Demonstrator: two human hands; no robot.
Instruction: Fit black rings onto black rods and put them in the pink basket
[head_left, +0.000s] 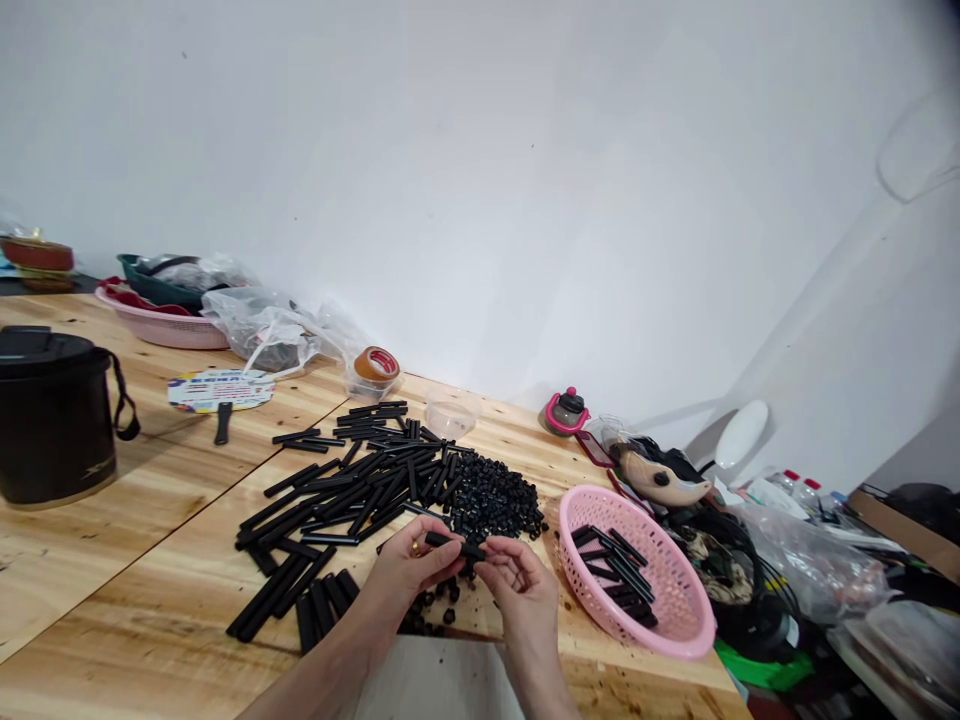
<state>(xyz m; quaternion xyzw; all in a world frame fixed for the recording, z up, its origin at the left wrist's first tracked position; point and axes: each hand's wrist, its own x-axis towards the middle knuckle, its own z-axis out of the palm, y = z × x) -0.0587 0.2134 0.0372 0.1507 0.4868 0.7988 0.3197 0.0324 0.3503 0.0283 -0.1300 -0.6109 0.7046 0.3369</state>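
Observation:
Between my two hands, at the front of the wooden table, is a short black tube (444, 541). My left hand (420, 562) is closed around its left part. The fingers of my right hand (517, 578) pinch its right end, where a small black cap seems to sit; my fingertips partly hide it. Just beyond my hands lies a heap of small black caps (499, 500). To the left spreads a loose pile of black tubes (367, 490). At the right a pink basket (686, 590) holds several black tubes.
A black lidded bucket (56, 420) stands at the left, near a paper fan (221, 390). Farther back are a tape roll (376, 365), plastic bags (262, 325) and a pink basin (165, 325). A small pink-handled bottle (568, 410) and clutter (667, 475) line the right side.

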